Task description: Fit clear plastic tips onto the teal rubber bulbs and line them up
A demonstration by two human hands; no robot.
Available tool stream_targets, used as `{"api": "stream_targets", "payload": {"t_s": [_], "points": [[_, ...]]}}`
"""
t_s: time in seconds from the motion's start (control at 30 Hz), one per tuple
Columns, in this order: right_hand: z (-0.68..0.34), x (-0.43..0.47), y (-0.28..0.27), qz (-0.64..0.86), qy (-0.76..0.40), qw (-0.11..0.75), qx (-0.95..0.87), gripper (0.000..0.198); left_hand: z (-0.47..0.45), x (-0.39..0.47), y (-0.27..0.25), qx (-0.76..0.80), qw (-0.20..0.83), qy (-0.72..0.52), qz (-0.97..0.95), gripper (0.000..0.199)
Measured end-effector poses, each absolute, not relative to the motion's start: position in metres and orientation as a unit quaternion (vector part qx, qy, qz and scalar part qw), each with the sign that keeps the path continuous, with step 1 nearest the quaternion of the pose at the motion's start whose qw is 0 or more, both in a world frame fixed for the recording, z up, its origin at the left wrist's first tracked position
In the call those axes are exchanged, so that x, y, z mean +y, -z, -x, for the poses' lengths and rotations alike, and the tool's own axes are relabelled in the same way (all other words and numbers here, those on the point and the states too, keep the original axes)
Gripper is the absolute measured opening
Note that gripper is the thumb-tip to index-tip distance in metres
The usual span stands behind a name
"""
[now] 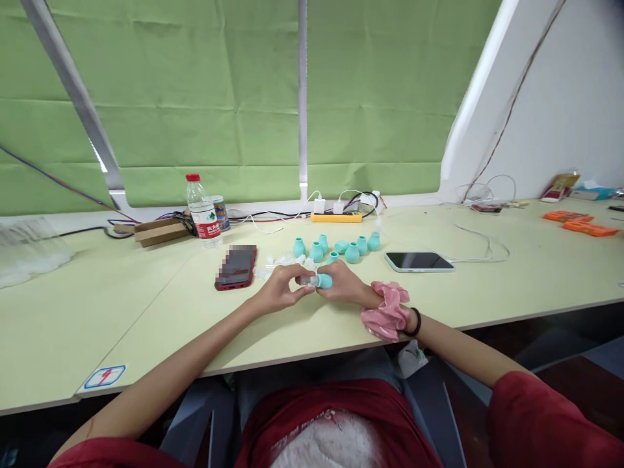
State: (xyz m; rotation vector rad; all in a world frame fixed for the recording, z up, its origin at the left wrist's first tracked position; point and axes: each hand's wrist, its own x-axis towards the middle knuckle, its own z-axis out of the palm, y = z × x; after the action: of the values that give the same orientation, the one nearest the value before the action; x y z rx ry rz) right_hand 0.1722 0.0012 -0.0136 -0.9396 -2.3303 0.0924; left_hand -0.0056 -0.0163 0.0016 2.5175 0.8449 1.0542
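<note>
Over the front part of the table my two hands meet. My left hand (283, 288) pinches a small clear plastic piece (306, 280) between thumb and fingers. Against that piece sits a teal rubber-like bulb (324, 281), held by my right hand (340, 280), whose fingers are partly hidden. Whether the two parts are joined or only touching I cannot tell. Just beyond my hands stand several more teal bulbs with open necks (351, 253), one of them lying on its side (340, 247). Small clear and white plastic pieces (270, 265) lie loosely behind my left hand.
A red-cased phone (236, 267) lies left of the pieces, a light-cased phone (419, 262) on the right with its cable. Farther back are a water bottle (203, 214), a can (220, 211), a cardboard tray (163, 231) and a yellow power strip (336, 218). Orange objects (589, 228) lie far right.
</note>
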Motion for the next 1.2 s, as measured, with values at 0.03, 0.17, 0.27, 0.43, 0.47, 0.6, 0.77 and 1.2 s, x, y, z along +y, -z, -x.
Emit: {"api": "stream_targets", "payload": {"t_s": [0.03,0.17,0.27,0.43,0.47,0.6,0.77,1.2], "points": [[-0.173,0.002,0.013,0.341,-0.061,0.312,-0.885,0.010,0.005,-0.017,-0.002,0.286,0.133,-0.365,-0.876,0.024],[-0.175,0.005,0.008,0.304,-0.147,0.298,-0.893,0.010,0.003,-0.017,0.001,0.262,0.087,-0.348,-0.896,0.024],[-0.177,0.007,0.005,0.285,-0.209,0.273,-0.895,0.009,0.002,-0.016,0.003,0.229,0.043,-0.323,-0.917,0.022],[-0.181,0.009,0.004,0.281,-0.312,0.179,-0.890,0.010,0.000,-0.015,0.006,0.184,0.009,-0.293,-0.938,0.023],[-0.181,0.010,0.004,0.286,-0.320,0.182,-0.885,0.011,0.000,-0.014,0.007,0.183,0.009,-0.299,-0.936,0.023],[-0.178,0.010,0.004,0.319,-0.295,0.284,-0.855,0.016,-0.002,-0.010,0.009,0.239,0.018,-0.401,-0.884,0.029],[-0.178,0.012,0.003,0.383,-0.175,0.458,-0.782,0.023,0.000,-0.001,0.011,0.337,0.014,-0.417,-0.844,0.050],[-0.179,0.007,0.001,0.373,-0.180,0.415,-0.810,0.022,-0.003,0.005,0.017,0.439,-0.066,-0.193,-0.875,0.020]]}}
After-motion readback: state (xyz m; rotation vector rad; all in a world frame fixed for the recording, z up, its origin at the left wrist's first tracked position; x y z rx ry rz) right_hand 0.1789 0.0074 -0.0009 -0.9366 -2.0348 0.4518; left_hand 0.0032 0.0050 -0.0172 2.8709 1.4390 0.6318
